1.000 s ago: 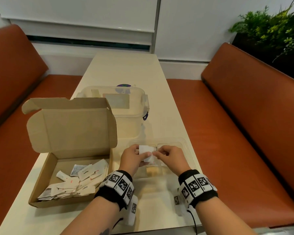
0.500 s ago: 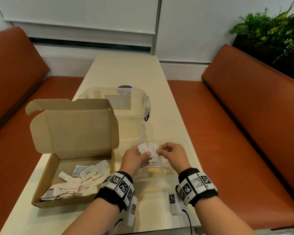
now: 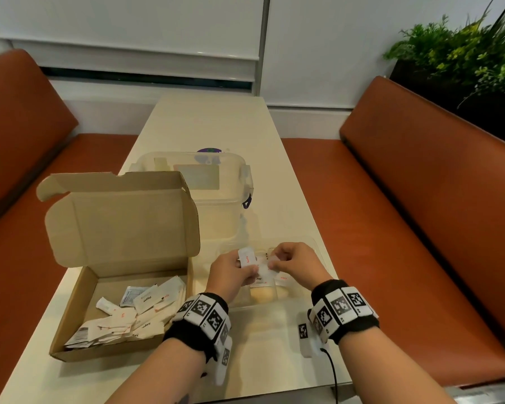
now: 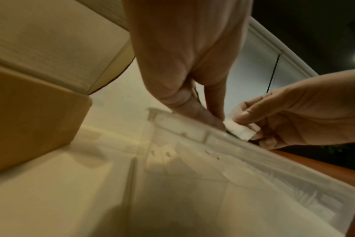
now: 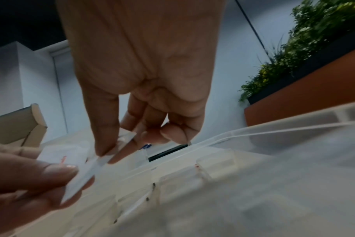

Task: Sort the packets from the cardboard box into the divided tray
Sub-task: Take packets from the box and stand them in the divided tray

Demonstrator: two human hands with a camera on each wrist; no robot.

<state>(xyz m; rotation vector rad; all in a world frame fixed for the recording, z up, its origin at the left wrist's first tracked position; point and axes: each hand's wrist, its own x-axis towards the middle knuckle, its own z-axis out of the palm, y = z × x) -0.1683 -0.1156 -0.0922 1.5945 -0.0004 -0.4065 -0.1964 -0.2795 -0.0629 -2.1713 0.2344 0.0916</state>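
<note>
Over the clear plastic divided tray [image 3: 309,243], we are pinching small white paper packets [image 3: 247,257] between our left hand [image 3: 231,272] and right hand [image 3: 296,262], fingers curled. They are looking light, thin, floppy; we are judging edges the surest hold. More are lying in the brown cardboard box [image 3: 79,290].

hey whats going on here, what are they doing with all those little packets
A person is sorting small white packets out of an open cardboard box into a clear divided tray on a table. Right now both hands are over the tray: the left hand pinches a few packets, and the right hand pinches one packet between thumb and fingertip. A few packets already lie in the tray, and a pile is still in the box.
</note>
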